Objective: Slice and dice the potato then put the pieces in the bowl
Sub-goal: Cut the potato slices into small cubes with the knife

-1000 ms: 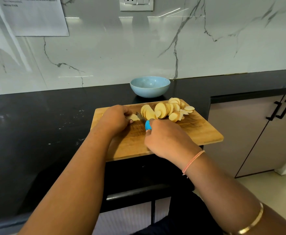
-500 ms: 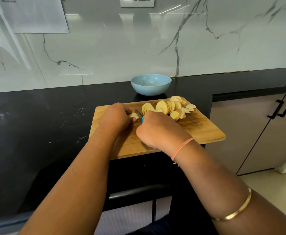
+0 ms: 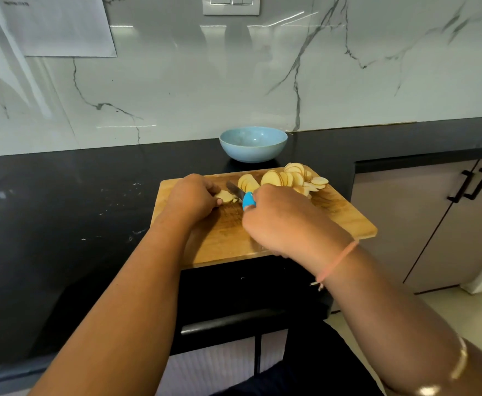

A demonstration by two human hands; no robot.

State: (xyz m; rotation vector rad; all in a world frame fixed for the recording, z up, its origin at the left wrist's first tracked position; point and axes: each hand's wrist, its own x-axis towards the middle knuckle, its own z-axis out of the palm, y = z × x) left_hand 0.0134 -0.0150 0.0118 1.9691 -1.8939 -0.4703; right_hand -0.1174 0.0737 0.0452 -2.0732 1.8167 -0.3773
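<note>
Risk: left hand (image 3: pixel 194 197) fingers pinch a tiny potato stub (image 3: pixel 225 196), right hand (image 3: pixel 280 221) grips the knife (image 3: pixel 241 194). The blade is just beside them, so a slip likely cuts a fingertip.

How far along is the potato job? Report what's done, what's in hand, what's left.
Done: most of the potato lies as thin slices fanned on the cutting board. In hand: the left hand holds a small potato piece while the right hand grips the knife beside it. Left: no dice are visible and the bowl shows nothing inside, so dicing and transfer remain.
</note>
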